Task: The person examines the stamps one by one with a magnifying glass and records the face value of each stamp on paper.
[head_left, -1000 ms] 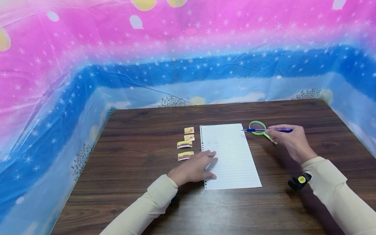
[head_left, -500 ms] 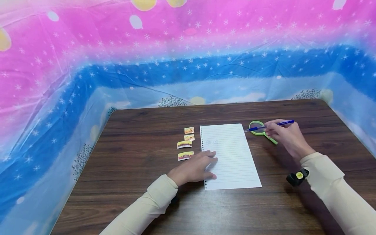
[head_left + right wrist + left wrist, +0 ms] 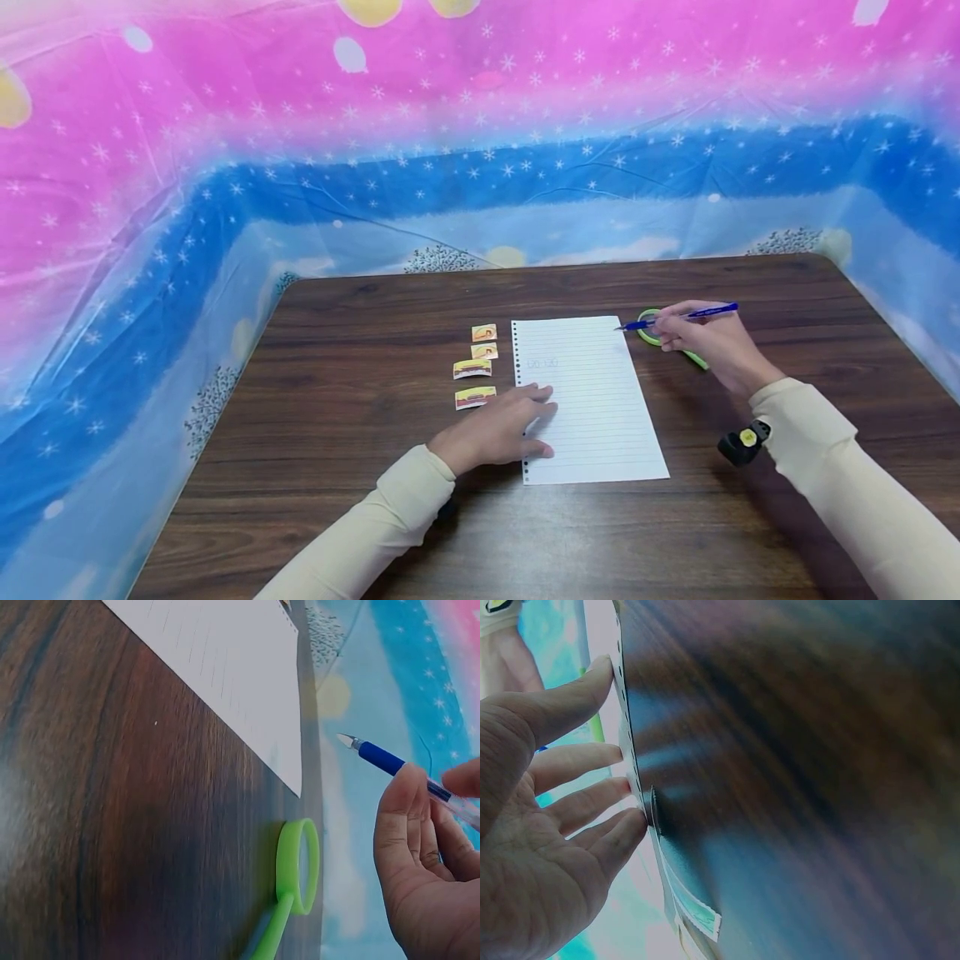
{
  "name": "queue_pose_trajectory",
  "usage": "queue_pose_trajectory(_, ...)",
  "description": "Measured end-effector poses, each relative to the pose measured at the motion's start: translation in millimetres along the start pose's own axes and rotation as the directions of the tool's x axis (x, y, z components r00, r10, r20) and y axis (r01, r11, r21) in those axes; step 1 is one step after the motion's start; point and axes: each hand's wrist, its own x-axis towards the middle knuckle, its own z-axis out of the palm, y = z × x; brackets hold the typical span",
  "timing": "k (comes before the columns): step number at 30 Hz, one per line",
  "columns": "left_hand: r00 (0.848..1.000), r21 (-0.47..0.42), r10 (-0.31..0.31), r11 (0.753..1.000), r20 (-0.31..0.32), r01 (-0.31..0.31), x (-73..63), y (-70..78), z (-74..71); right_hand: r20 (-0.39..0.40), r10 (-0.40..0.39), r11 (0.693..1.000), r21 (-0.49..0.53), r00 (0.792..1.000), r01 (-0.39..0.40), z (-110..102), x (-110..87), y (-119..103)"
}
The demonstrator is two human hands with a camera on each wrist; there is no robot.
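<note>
A blue pen [image 3: 712, 311] is pinched in my right hand [image 3: 708, 342], its tip pointing left over the upper right edge of a lined sheet of paper [image 3: 592, 417]. In the right wrist view the pen [image 3: 382, 758] is held up above the table. My left hand [image 3: 498, 425] rests with spread fingers on the sheet's punched left edge. In the left wrist view its fingertips [image 3: 611, 755] touch the paper. Faint writing [image 3: 542, 364] shows near the sheet's left side. Beneath and behind my right hand lies a green magnifying glass [image 3: 298, 866], partly hidden in the head view.
Left of the sheet, several small printed paper pieces lie in a column, among them a yellow and red one [image 3: 472, 368] and an orange one [image 3: 483, 333]. The dark wooden table [image 3: 337, 400] ends at a pink and blue patterned cloth [image 3: 450, 183] behind.
My right hand has shifted left with the pen, after the pen's rear end tilted up. The pen tip now reaches over the paper's edge. My left hand has stayed in place.
</note>
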Motion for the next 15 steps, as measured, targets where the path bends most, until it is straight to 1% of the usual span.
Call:
queue_pose_trajectory(2,1.0,0.0,-0.001,1.0,0.001,0.001,0.0,0.1,0.0,-0.003,-0.001,1.0,-0.026,1.0,0.001,3,1.4,0)
queue_pose_trajectory(4,1.0,0.0,-0.001,1.0,0.0,0.001,0.1,0.3,0.0,0.002,-0.008,1.0,-0.012,1.0,0.008,6,3.3,0)
queue_pose_trajectory(8,1.0,0.001,-0.002,1.0,0.001,0.002,-0.1,0.8,-0.6,0.014,-0.023,0.996,0.085,1.0,0.022,14,7.9,-1)
queue_pose_trajectory(10,1.0,0.001,-0.005,1.0,0.003,0.005,-0.2,0.9,-0.6,0.026,-0.03,0.993,0.115,0.999,0.027,16,9.4,-1)
queue_pose_trajectory(12,1.0,0.002,-0.008,1.0,0.004,0.008,-0.1,0.9,-0.4,0.027,-0.026,0.994,0.11,0.999,0.023,19,10.3,-2)
queue_pose_trajectory(15,1.0,0.003,-0.01,1.0,0.003,0.01,0.1,0.9,-0.1,0.03,-0.021,0.998,0.066,0.999,0.019,23,11.1,-2)
